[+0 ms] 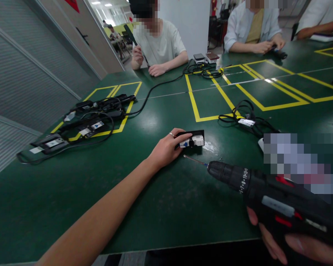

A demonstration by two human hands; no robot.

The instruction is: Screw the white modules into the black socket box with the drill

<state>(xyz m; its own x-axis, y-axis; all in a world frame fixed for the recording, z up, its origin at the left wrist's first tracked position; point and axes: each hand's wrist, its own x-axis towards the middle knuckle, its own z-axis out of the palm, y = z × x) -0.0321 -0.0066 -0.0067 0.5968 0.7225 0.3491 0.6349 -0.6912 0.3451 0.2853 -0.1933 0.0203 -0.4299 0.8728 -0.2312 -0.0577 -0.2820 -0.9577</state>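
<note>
My left hand reaches to the middle of the green table, its fingers closed round a small black housing. A white part with a blue spot shows on the side of the housing facing me. At the lower right, my right hand grips a black cordless drill with red details and a numbered collar. From its chuck a long, thin screwdriver bit points left, its tip just below the housing and apart from it in the picture. The drill hides much of my right hand.
Black devices with cables lie in a pile on the left. A coiled black cable is beyond the drill, near a pixelated object. More cables lie at the back. Co-workers sit across the green table.
</note>
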